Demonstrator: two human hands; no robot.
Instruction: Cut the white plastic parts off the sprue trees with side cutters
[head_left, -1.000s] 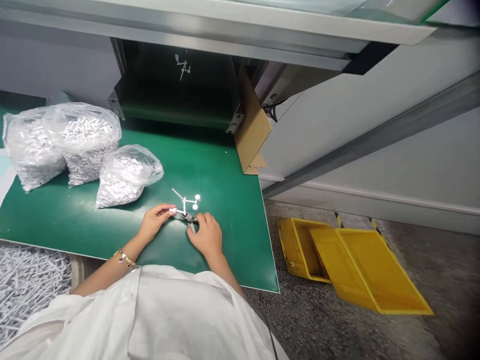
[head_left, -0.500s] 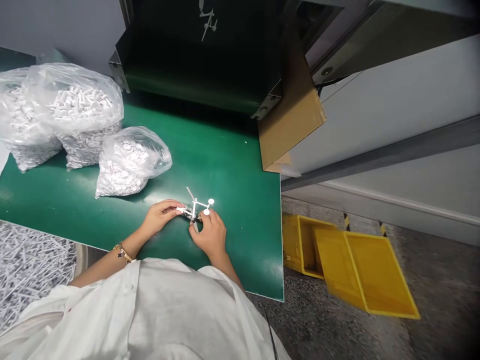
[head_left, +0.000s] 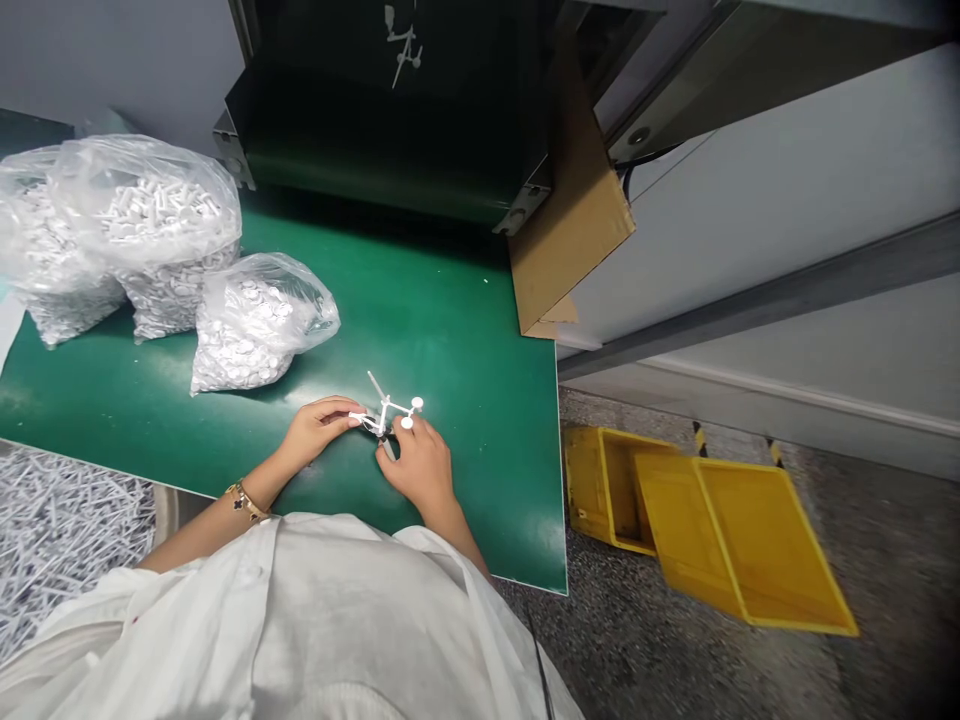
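Note:
A white plastic sprue (head_left: 385, 408), branched and with small round discs at its right end, is held just over the green table. My left hand (head_left: 313, 430) is closed in a pinch on the sprue's left end. My right hand (head_left: 421, 462) is closed around small nippers (head_left: 387, 449); a grey handle and a dark joint show, and the rest is hidden by the fingers and the sprue. The nippers are against the lower part of the sprue, close to my right thumb. Whether the blades touch it I cannot tell.
Clear bags of small white parts (head_left: 244, 335) stand on the green table (head_left: 450, 350) at left. A dark conveyor (head_left: 375, 150) with another sprue (head_left: 403, 50) is ahead, beside a cardboard sheet (head_left: 566, 240). Yellow bins (head_left: 787, 550) lie right; white sticks (head_left: 67, 540) fill a container at lower left.
The camera view has shifted slightly. Both hands keep their hold on the sprue and the nippers, with almost no visible movement.

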